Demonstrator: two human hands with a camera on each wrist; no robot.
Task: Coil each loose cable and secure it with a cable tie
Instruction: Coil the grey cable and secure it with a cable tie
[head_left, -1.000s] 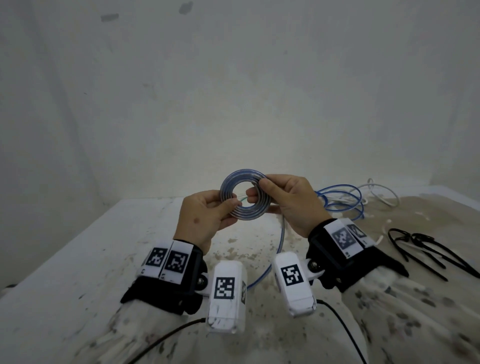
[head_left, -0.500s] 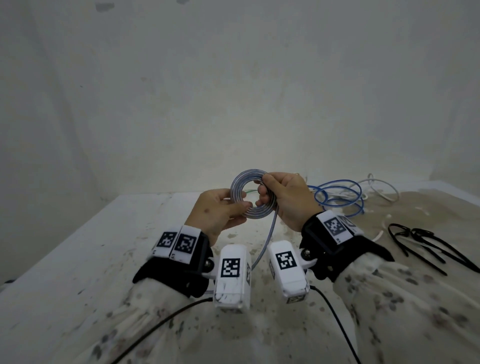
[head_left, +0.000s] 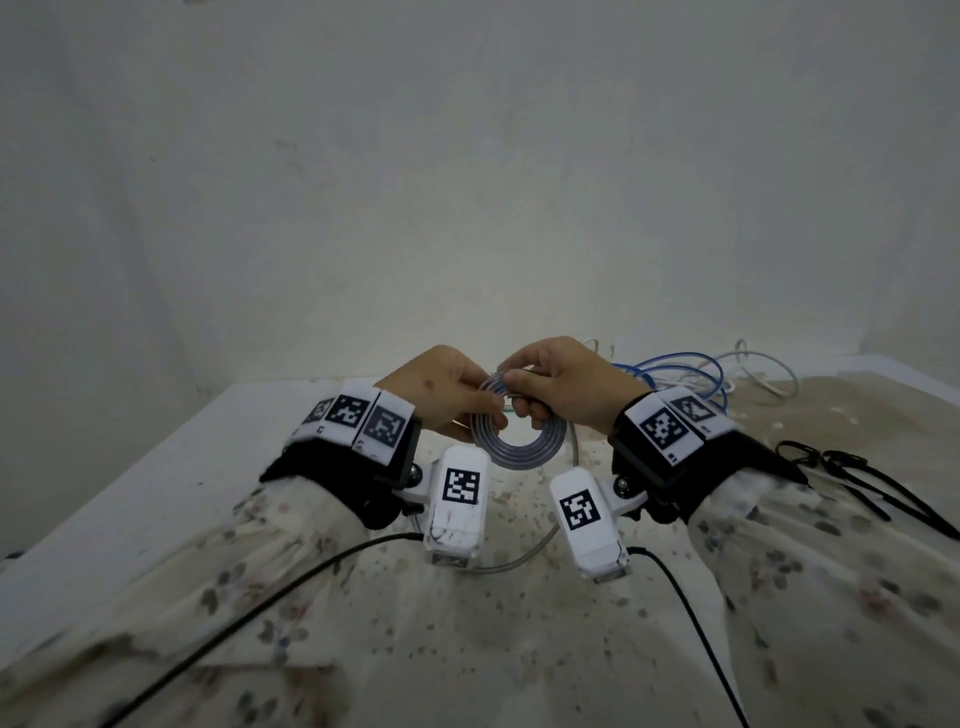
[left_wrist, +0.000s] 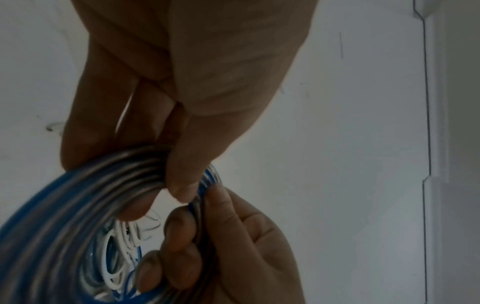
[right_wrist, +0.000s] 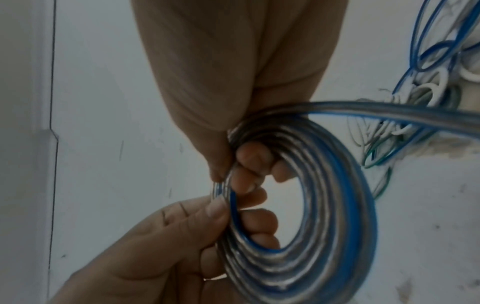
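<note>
Both my left hand (head_left: 441, 397) and right hand (head_left: 566, 387) dropped lower, pinching the blue-and-clear cable coil (head_left: 519, 441); I can read no words anywhere.

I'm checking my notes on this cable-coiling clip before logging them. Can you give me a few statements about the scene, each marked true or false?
1. Both hands hold the coiled cable. True: the left hand and right hand each pinch its ring.
2. The whole cable is already wound up. False: a loose tail hangs from the coil to the table.
3. The black cable ties lie on the table to the person's right. True.
4. A cable tie is already fastened round the coil. False: no view shows a tie on it.
5. More loose blue and white cables lie behind the right hand. True.
</note>
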